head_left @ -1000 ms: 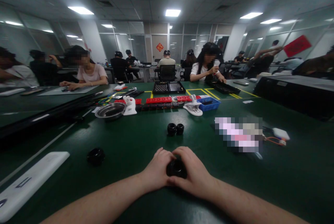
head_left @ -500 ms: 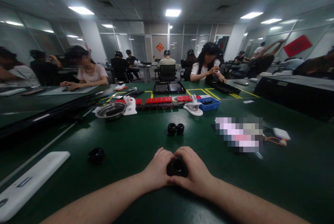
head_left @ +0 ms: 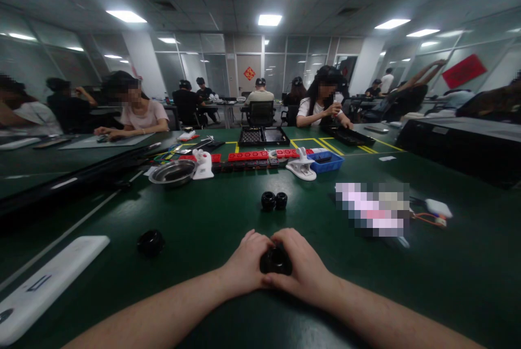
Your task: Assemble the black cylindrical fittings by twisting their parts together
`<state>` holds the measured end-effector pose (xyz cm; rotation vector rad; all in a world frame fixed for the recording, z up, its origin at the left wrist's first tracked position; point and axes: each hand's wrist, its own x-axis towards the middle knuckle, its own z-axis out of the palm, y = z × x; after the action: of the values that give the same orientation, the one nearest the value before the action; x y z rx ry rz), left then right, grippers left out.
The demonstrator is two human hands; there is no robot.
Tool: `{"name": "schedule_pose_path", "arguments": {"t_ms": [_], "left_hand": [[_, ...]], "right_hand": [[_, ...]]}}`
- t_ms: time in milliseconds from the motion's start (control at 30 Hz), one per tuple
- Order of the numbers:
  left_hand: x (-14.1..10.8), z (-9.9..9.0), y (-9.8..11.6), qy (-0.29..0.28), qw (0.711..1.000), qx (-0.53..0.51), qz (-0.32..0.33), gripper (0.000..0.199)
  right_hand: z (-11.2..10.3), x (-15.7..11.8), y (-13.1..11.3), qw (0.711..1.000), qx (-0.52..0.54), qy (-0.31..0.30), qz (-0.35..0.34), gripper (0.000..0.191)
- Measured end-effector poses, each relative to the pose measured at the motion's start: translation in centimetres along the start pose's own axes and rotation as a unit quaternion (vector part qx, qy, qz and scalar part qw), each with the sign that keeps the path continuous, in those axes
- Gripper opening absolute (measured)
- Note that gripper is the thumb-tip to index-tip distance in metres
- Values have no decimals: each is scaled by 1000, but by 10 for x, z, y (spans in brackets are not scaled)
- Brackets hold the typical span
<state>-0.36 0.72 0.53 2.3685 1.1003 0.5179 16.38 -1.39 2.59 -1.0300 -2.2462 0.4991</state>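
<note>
A black ring-shaped part (head_left: 277, 260) rests on the green table at the front centre, enclosed by both hands. My left hand (head_left: 249, 260) is curled against its left side, and my right hand (head_left: 303, 263) wraps round its right side. Fingertips and thumbs of the two hands meet around it. Straight ahead, two black round parts (head_left: 268, 201) stand side by side on the table. Another black round part (head_left: 150, 242) sits to the left of my left hand.
A metal bowl (head_left: 173, 172), a white clamp (head_left: 302, 165), red power strips (head_left: 248, 156) and a blue bin (head_left: 326, 162) lie farther back. At the left is a white slab (head_left: 52, 284). People sit across the table, near a black tray (head_left: 264, 136).
</note>
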Motion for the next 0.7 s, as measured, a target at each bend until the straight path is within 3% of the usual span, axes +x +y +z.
{"name": "schedule_pose_path", "arguments": {"t_ms": [100, 267, 533, 700], "left_hand": [[0, -1, 2, 5, 1000, 5, -6, 42], [0, 1, -1, 0, 1000, -2, -13, 44], [0, 1, -2, 7, 1000, 14, 13, 47], [0, -1, 2, -7, 1000, 12, -21, 36]], "right_hand": [[0, -1, 1, 999, 27, -18, -21, 35], [-2, -3, 0, 993, 69, -21, -95, 51], [0, 0, 1, 1000, -7, 5, -2, 41], [-2, -4, 0, 996, 57, -14, -63, 41]]}}
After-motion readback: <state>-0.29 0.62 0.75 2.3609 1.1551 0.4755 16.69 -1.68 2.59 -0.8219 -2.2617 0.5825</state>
